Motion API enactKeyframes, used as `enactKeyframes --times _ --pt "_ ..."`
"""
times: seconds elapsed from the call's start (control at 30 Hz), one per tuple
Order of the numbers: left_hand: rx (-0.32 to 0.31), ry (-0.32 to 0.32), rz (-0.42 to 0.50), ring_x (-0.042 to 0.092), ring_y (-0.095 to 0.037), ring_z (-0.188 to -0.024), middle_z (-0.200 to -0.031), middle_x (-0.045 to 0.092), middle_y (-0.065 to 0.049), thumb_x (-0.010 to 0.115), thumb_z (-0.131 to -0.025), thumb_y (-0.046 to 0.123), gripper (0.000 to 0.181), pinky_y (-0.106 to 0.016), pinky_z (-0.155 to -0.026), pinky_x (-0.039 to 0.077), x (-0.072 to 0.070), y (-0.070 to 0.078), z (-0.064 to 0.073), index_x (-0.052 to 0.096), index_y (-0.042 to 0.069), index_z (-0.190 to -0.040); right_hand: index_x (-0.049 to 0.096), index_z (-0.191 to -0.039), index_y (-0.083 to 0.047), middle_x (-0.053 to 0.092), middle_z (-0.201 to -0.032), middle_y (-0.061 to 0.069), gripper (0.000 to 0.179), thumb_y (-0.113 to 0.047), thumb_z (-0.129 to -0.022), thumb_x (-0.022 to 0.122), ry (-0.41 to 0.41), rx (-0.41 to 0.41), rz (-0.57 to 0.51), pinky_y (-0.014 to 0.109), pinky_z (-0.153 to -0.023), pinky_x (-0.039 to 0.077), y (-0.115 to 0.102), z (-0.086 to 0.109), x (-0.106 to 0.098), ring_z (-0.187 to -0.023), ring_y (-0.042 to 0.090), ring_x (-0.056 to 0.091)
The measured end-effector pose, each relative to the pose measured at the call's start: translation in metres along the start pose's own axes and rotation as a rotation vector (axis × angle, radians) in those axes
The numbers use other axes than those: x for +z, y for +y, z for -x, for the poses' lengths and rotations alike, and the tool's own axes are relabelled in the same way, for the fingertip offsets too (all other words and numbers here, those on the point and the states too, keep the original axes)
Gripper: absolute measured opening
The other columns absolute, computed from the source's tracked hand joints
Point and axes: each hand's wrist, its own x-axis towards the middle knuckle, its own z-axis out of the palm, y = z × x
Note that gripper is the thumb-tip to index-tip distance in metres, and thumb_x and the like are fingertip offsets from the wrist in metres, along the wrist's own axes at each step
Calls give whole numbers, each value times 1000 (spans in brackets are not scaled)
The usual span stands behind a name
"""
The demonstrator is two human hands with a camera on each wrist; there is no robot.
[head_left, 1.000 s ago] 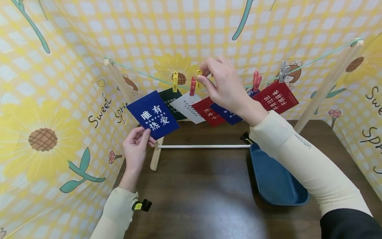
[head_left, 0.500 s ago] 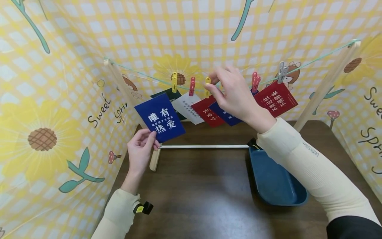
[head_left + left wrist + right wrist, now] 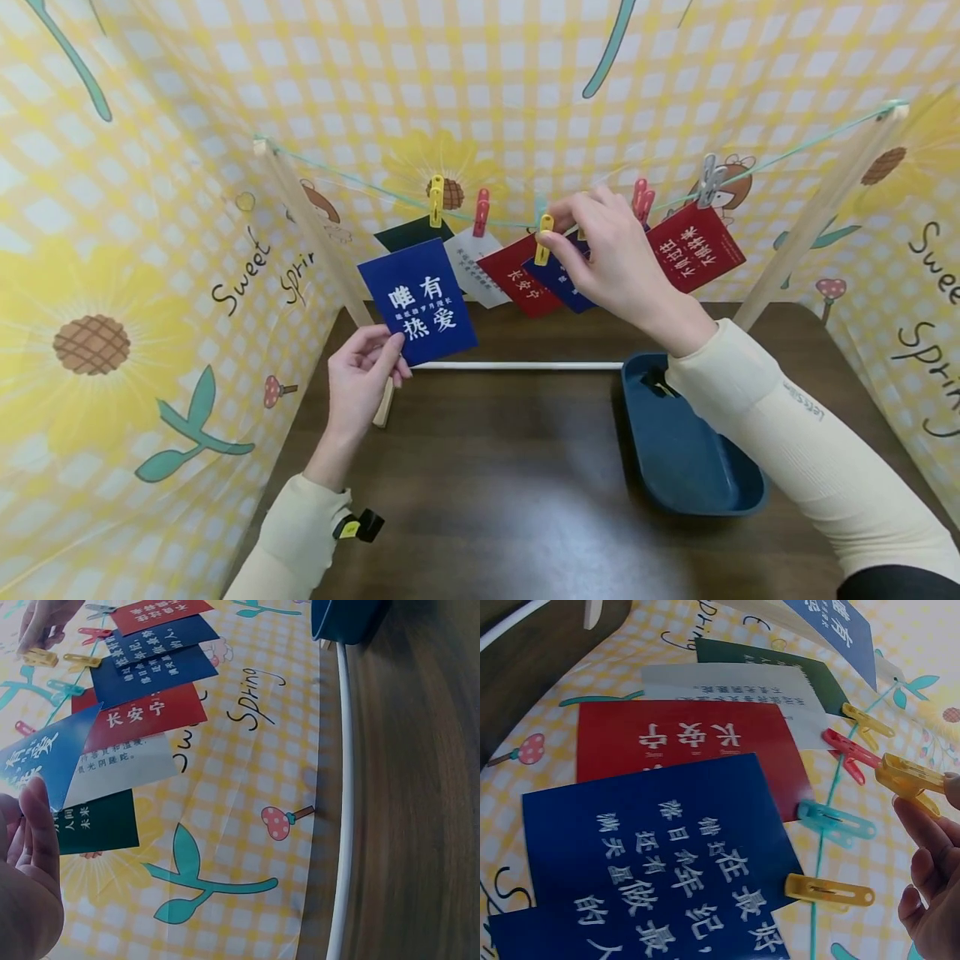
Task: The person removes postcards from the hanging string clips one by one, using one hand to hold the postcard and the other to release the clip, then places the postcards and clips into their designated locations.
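Both hands had shifted toward the right since the earlier frames, each retaining its item. At far left, a pale wooden post [image 3: 311,225] supported one end of a thin green cord [image 3: 360,177]. Left hand [image 3: 363,375]: thumb and fingers were pinched together on a blue card [image 3: 420,300], near its lower corner. This flat, rectangular card was tilted, white print facing the head camera, in front of a dark green card [image 3: 405,235]. Next along the cord, a white card [image 3: 471,271] hung from a red plastic clip [image 3: 482,212], then a red card [image 3: 517,275] from a teal clip [image 3: 838,823]. Right hand [image 3: 611,262]: thumb and fingertips were clamped on a yellow plastic clip [image 3: 544,240]. Farther right, a second red card [image 3: 697,248] hung from a grey clip [image 3: 710,181]. Nearer the person, a smooth blue tray [image 3: 690,450] with rounded corners rested on the brown wood-grain table [image 3: 510,467].
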Motion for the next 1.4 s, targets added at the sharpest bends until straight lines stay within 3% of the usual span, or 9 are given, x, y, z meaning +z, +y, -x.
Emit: enactKeyframes --times 0.47,0.7,1.0,1.2,1.4 --pt "-45 -48 -29 63 -19 -51 -72 68 -8 67 -98 -4 14 -25 -47 53 8 3 4 64 -16 -106 64 -112 4 70 -102 18 30 -15 -93 78 -32 59 6 42 -83 43 7 26 -3 -92 31 54" --pt "-69 -68 -57 63 -20 -51 -71 64 -25 67 -98 -4 10 -26 -47 54 11 2 5 66 -12 -104 64 -110 4 69 -100 18 28 -13 -93 79 -48 76 35 47 -83 44 11 39 -3 -92 33 55" --pt "-99 -87 -42 60 -14 -47 -64 65 -7 67 -98 -4 11 -23 -42 48 15 -3 13 65 -13 -105 64 -110 4 68 -97 17 27 -11 -93 79 -61 97 54 44 -79 42 17 53 -6 -87 31 53" --pt "-113 -106 -28 60 -13 -46 -62 65 -7 66 -99 -5 12 -23 -41 48 15 -7 18 64 -15 -105 64 -111 4 69 -98 17 28 -11 -93 79 -79 135 71 43 -80 42 20 60 -11 -89 30 53" --pt "-115 -153 -47 60 -12 -48 -64 63 -16 65 -99 -4 12 -21 -43 48 17 -12 22 65 -15 -105 64 -110 3 68 -98 16 26 -11 -93 78 -105 182 83 43 -79 42 24 71 -12 -90 29 54"
